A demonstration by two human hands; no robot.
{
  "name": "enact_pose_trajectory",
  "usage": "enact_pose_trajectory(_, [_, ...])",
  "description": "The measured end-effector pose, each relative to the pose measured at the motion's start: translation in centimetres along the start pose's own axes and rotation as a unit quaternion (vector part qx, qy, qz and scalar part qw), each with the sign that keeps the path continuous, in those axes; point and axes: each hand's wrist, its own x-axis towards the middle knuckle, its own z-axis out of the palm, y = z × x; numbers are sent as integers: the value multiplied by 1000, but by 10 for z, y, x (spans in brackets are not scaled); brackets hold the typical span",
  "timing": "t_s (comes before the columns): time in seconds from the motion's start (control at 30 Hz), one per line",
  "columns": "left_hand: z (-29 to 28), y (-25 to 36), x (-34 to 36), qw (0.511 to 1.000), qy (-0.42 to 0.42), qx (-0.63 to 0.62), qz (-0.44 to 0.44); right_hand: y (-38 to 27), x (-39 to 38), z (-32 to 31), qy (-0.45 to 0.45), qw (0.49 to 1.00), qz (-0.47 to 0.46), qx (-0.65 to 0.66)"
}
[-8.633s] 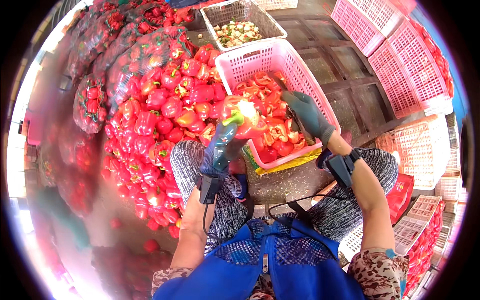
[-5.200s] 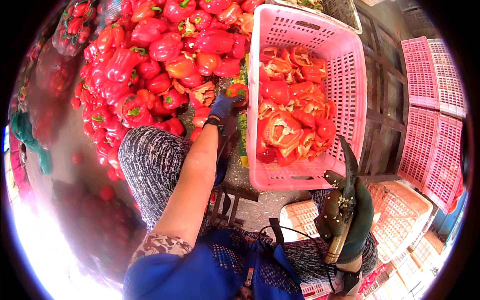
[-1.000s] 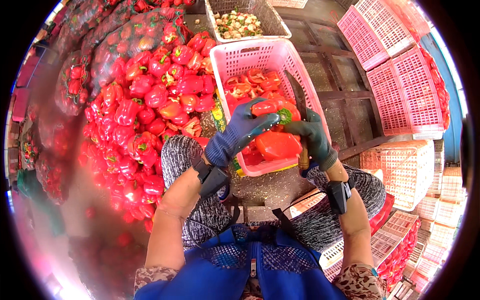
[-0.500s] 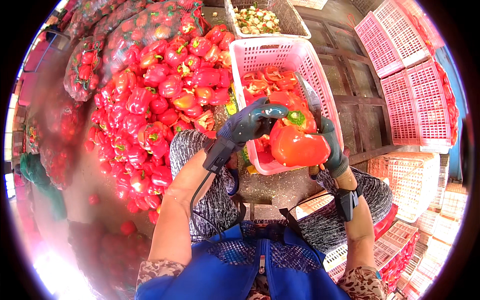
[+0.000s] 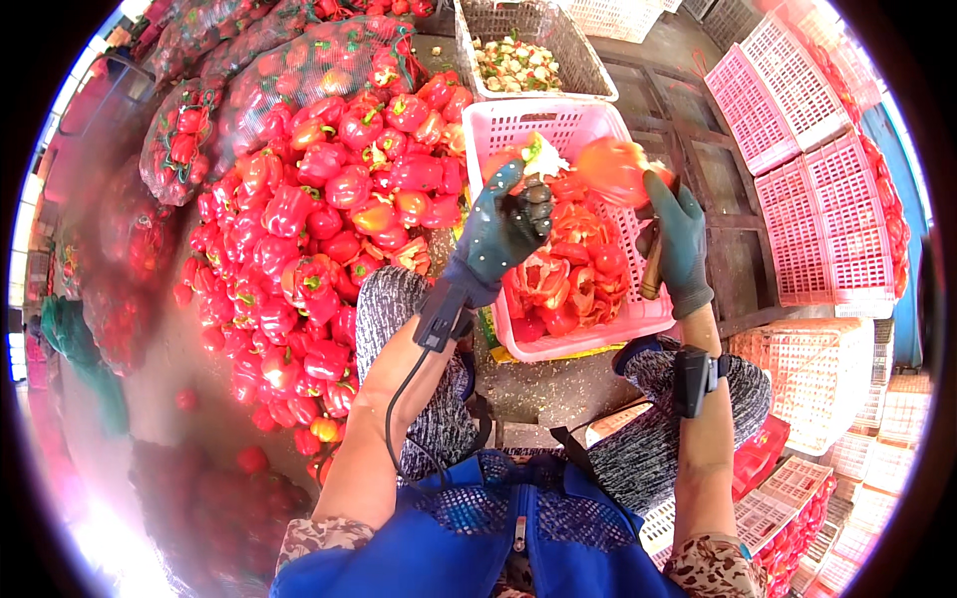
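My gloved left hand has its fingers closed on a pale pepper core with a bit of green, raised over the pink crate. My gloved right hand grips a knife's wooden handle and also has a blurred red pepper at its fingers, near the crate's right side; the blade is hidden. Cut red pepper pieces lie in the crate beneath both hands.
A heap of whole red peppers and mesh sacks lie left. A bin of pale cores stands beyond the pink crate. Stacked pink crates and a cream crate are at right, beside a dark slatted frame.
The pepper has come apart: my left hand now has the pale core, pulled left, while the red body has moved up and right with my right hand and knife.
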Motion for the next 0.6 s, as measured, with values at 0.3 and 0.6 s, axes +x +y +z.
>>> enact_pose_trajectory(0.3, [33, 5, -33, 927, 39, 371, 42, -20, -38, 47, -78, 996, 2, -33])
enact_pose_trajectory(0.6, [37, 2, -42, 901, -40, 429, 46, -6, -38, 48, -136, 990, -6, 41])
